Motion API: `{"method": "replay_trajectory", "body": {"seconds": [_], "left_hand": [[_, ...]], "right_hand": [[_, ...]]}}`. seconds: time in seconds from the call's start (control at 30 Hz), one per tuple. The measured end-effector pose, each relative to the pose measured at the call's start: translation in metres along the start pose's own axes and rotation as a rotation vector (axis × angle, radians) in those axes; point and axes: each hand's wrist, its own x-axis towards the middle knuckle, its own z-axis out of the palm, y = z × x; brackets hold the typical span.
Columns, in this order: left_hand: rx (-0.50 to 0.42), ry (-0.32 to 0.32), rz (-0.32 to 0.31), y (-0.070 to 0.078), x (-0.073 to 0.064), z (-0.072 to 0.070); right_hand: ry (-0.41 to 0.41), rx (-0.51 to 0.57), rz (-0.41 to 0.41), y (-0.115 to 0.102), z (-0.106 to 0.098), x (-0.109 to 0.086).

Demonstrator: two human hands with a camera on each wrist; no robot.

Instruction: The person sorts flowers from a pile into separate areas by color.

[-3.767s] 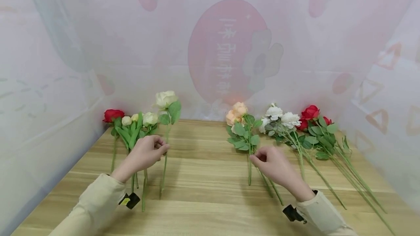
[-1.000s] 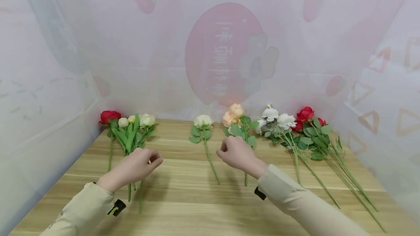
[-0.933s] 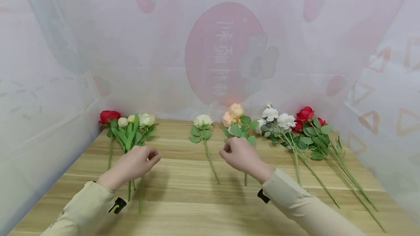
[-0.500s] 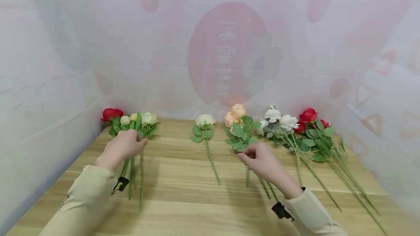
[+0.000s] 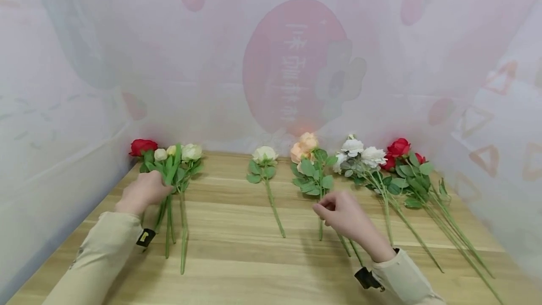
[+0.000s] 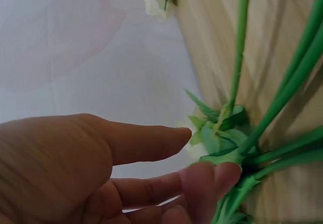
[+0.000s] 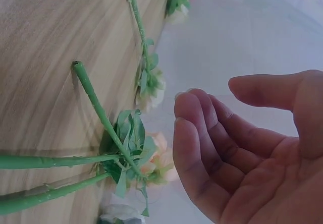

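My left hand (image 5: 146,192) is at the stems of the cream tulips (image 5: 160,154) on the left. In the left wrist view its thumb stands apart from the fingers (image 6: 202,181), and the fingertips reach the green stems (image 6: 282,98). Beside the tulips lie a red flower (image 5: 143,147) and a cream rose (image 5: 192,152). Another cream rose (image 5: 265,154) lies alone mid-table. Above the stems of the peach flowers (image 5: 308,142) hovers my right hand (image 5: 349,220), fingers loosely bent with nothing between them and the thumb.
White flowers (image 5: 373,156) and red roses (image 5: 399,148) lie at the right, their long stems slanting toward the front. A pale printed cloth (image 5: 203,84) rises behind the wooden table (image 5: 237,276) and along both sides.
The cream rose once held up in my left hand now lies mid-table. My left hand has since moved left to the tulip stems. My right hand went left, then came back right.
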Motion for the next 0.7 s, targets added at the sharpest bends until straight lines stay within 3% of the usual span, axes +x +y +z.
{"method": "replay_trajectory", "body": {"seconds": [0.27, 0.47, 0.7], "left_hand": [[-0.010, -0.026, 0.027, 0.006, 0.011, 0.015], [0.008, -0.085, -0.002, 0.011, 0.009, 0.025], [-0.003, -0.104, 0.004, 0.012, 0.005, 0.032]], "right_hand": [[0.013, 0.013, 0.039, 0.004, -0.001, -0.001], [0.018, 0.016, 0.055, 0.004, -0.002, 0.000], [0.010, 0.016, 0.056, 0.004, 0.001, 0.000]]}}
